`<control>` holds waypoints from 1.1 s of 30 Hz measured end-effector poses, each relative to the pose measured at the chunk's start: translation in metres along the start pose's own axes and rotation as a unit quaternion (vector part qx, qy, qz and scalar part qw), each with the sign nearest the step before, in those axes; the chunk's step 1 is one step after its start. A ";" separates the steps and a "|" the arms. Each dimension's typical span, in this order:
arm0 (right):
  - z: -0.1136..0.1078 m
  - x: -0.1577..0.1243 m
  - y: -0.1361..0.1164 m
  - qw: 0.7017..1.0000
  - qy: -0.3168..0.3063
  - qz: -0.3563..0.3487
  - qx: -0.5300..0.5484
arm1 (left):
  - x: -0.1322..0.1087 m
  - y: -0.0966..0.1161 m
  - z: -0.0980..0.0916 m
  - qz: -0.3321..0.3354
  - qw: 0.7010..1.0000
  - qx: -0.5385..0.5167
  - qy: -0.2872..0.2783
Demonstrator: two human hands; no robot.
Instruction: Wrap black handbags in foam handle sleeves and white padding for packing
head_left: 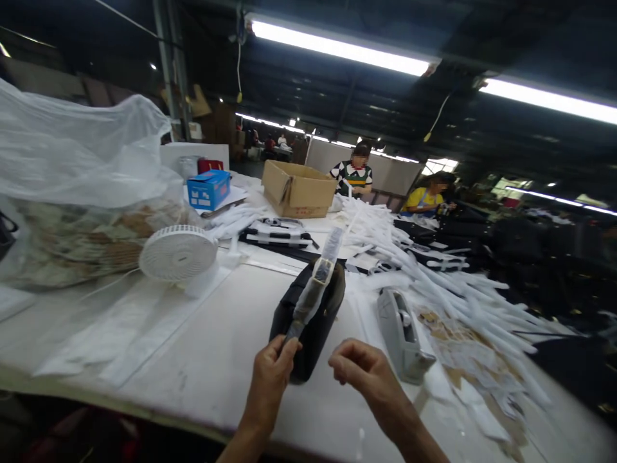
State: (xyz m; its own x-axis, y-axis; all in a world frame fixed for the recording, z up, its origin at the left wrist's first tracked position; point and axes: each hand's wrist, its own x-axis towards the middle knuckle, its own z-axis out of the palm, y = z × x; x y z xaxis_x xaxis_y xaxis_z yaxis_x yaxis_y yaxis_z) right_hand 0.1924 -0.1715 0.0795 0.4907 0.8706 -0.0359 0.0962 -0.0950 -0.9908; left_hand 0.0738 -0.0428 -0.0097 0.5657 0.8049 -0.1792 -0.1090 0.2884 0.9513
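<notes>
**A:** Head cam status?

**B:** I see the left hand (pixel 270 379) clamped on the lower end of a film-wrapped strip (pixel 315 286), thumb over the top. The strip slants up and away from the grip.

**A:** Where's the strip relative to the bag?

**B:** Right over the black bag (pixel 315 334), which lies flat on the table (pixel 216 347) just ahead of both hands. My read: the pinch at the end keeps the strip's length free and lined up along the bag.

**A:** Right hand?

**B:** The right hand (pixel 359 370) is just beside the bag's near end, fingers curled in to the thumb. Nothing visible in it, and I can't tell if it touches the bag.

**A:** Surroundings?

**B:** A tape dispenser (pixel 402 331) sits just right of the bag, probably parked there for easy reach. A heap of white strips (pixel 434 276) lies beyond it. A small fan (pixel 178 253) is on the left, facing the seat.
</notes>
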 end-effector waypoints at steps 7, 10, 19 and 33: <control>0.051 0.044 0.006 0.999 0.032 0.035 0.004 | -0.007 0.012 -0.005 0.068 0.995 0.076 -0.004; 0.052 0.057 0.020 0.995 0.077 0.061 -0.006 | -0.007 0.016 -0.006 0.085 0.991 0.103 -0.005; 0.039 0.068 0.025 0.993 0.010 0.118 0.012 | -0.007 0.004 -0.006 0.021 0.999 -0.008 -0.044; 0.042 0.054 0.023 0.992 -0.029 0.082 0.087 | -0.018 0.034 -0.002 -0.260 0.894 -0.350 -0.108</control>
State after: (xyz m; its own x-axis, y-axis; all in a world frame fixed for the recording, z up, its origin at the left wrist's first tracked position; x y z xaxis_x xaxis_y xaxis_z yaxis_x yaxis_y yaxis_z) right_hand 0.1852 -0.1065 0.0497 0.4356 0.8775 -0.2006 -0.1340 -0.1571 -0.9784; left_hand 0.0585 -0.0468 0.0252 0.8246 0.3711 -0.4269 -0.2271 0.9084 0.3509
